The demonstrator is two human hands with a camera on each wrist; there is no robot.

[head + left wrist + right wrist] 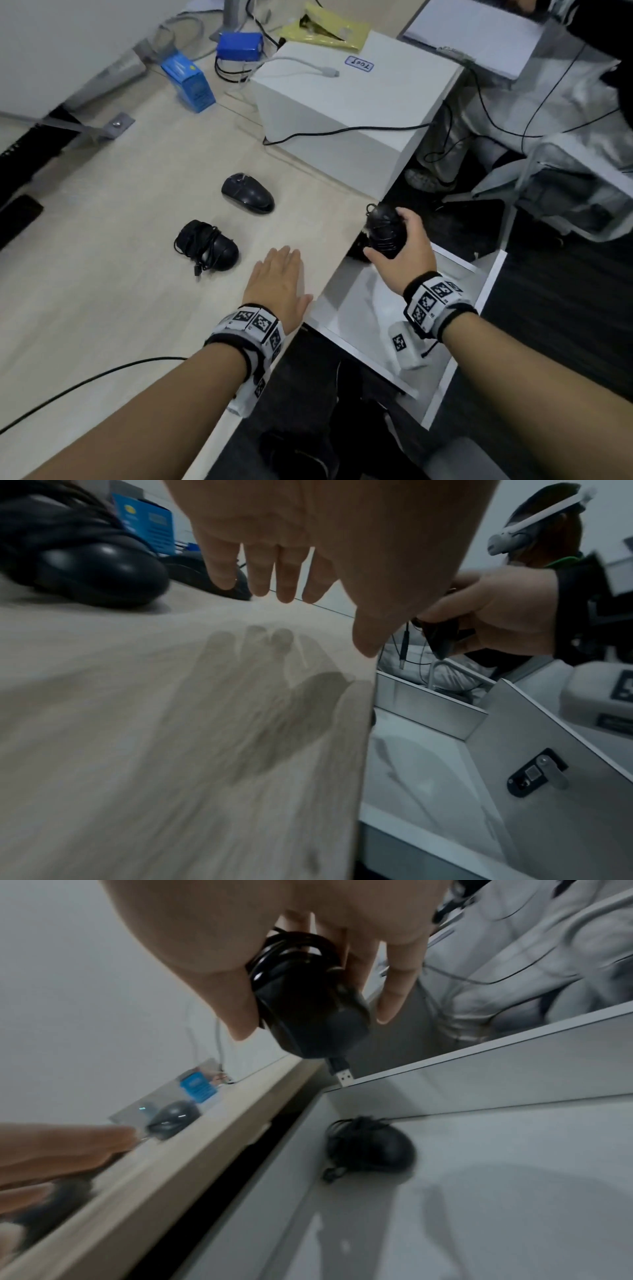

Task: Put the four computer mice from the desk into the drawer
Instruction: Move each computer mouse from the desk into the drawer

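white box point(346, 99) label: "tool"

Four black mice, as we count them: a held mouse point(385, 229), cord-wrapped, USB plug dangling, above the open white drawer point(486, 291); a drawer mouse point(371, 1146) (cord bundled) on its floor; a wrapped mouse point(209, 247) and a bare mouse point(247, 192) on the desk point(102, 274).

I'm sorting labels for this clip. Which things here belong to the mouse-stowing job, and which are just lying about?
Job:
- black cord-wrapped mouse gripped by the right hand
- black mouse already in the drawer
- black cord-wrapped mouse on the desk
- black bare mouse on the desk
- open white drawer

Lying about:
- white box
- blue carton
- yellow packet
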